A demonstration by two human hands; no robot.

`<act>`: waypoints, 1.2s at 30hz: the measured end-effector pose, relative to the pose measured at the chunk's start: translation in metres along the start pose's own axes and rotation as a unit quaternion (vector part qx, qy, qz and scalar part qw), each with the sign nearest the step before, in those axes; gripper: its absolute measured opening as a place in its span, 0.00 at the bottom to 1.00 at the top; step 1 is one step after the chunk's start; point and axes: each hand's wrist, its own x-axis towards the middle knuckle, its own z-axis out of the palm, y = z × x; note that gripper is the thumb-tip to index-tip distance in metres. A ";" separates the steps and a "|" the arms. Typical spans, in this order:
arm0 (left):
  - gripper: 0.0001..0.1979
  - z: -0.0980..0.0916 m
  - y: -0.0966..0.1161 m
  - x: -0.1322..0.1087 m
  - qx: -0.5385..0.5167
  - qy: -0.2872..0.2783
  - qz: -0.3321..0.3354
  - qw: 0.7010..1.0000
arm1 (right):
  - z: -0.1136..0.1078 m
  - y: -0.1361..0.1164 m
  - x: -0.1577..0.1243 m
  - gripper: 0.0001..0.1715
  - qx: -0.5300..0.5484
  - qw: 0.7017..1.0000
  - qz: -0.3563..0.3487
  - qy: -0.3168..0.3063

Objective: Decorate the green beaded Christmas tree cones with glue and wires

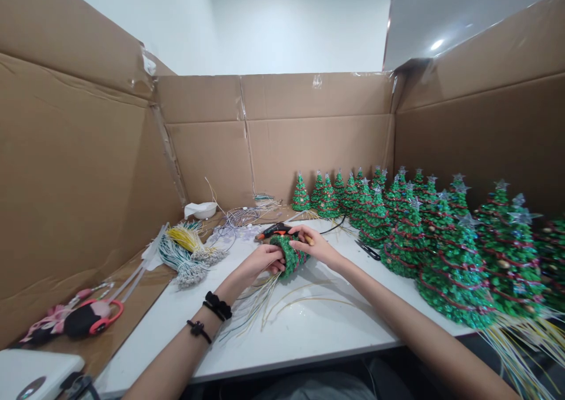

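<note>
A small green tree (291, 261) with red garland lies tipped on its side, its base turned toward the left. My left hand (270, 259) is closed at the base, fingertips partly hidden at the opening. On the tree's upper side rests my right hand (309, 245), fingers bent round it. Thin yellow, white and green wires (260, 306) trail from the base over the white board (318, 329). Just behind the hands lies a black and orange glue gun (276, 229).
Many finished-looking trees (410, 235) with clear stars fill the right side. Black snips (368, 250) lie beside them. Bundled wires (180, 253), a white bowl (203, 210), a pink and black item (90, 317) and a white device (39, 370) are left. Cardboard walls (318, 141) surround the board.
</note>
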 end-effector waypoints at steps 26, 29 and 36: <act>0.11 -0.002 0.002 -0.005 0.045 -0.019 0.036 0.998 | -0.011 -0.029 -0.003 0.21 0.077 0.979 -0.028 0.187; 0.12 -0.001 0.004 -0.008 0.040 -0.010 0.034 0.999 | -0.012 -0.035 -0.006 0.22 0.123 0.978 -0.023 0.165; 0.13 -0.002 0.002 -0.007 0.031 -0.014 0.037 0.999 | -0.007 -0.040 -0.008 0.21 0.163 0.981 -0.017 0.103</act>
